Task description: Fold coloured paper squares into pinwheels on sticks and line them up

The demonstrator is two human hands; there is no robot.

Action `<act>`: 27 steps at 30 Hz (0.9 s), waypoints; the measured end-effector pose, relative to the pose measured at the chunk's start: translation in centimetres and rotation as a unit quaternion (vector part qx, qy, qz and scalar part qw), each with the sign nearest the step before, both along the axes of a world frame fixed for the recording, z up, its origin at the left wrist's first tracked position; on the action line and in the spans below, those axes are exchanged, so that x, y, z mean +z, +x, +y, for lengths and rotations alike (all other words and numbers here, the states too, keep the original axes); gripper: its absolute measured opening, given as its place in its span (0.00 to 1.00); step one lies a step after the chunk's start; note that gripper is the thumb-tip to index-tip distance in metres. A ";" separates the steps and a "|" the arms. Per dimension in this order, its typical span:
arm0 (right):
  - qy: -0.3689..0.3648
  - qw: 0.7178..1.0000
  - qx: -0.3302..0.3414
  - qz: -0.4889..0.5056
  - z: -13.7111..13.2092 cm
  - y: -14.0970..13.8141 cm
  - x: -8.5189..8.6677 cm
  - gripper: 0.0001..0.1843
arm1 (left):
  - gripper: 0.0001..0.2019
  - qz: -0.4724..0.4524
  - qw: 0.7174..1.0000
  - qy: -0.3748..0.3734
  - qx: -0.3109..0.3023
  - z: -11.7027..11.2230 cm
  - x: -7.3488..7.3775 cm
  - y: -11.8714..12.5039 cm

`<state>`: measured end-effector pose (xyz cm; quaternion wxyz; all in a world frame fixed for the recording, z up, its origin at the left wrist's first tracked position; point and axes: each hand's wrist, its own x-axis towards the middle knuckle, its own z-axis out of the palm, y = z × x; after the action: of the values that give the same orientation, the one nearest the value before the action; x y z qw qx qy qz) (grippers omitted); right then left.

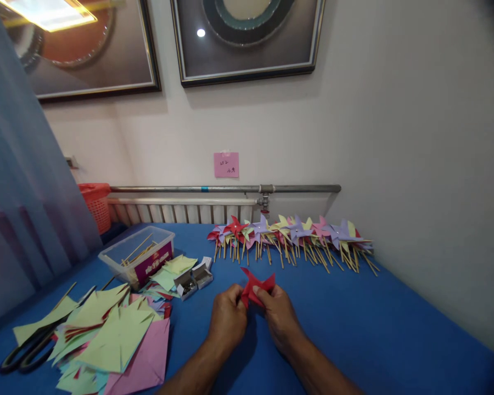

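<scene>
A red paper pinwheel, its blades folded toward the centre, is held up over the blue table. My right hand pinches it from the right, thumb pressed near its middle. On the other side my left hand is closed at the pinwheel's left edge, its fingertips partly hidden behind the paper. No stick shows on this pinwheel. To the left of my hands lie two small open boxes, one with small metal pieces, the other a pale box.
Finished pinwheels on sticks lie in a row by the wall. At left are a pile of cut coloured paper, black-handled scissors and a clear plastic tub with sticks. A red basket stands behind.
</scene>
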<state>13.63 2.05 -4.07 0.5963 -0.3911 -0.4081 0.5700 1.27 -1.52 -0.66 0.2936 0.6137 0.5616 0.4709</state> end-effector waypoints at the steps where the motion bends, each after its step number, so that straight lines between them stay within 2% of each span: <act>1: -0.003 1.000 -0.003 0.004 0.0 0.0 0.0 0.17 | 0.09 -0.004 1.000 -0.001 0.001 0.0 0.0 0.0; 5: -0.016 1.000 -0.018 0.020 0.0 -0.1 0.2 0.17 | 0.09 -0.024 1.000 -0.008 -0.001 0.1 -0.1 0.0; 12: -0.015 1.000 -0.002 0.020 -0.5 0.0 1.0 0.17 | 0.08 -0.030 0.999 -0.010 -0.006 0.3 -0.6 -0.3; 27: -0.005 1.000 -0.011 0.022 -0.2 -0.1 0.6 0.18 | 0.08 -0.026 1.000 -0.011 -0.008 0.2 -0.4 -0.2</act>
<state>13.53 1.80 -3.46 0.6093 -0.3862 -0.3874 0.5741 1.11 -1.28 -1.04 0.3189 0.6023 0.5540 0.4782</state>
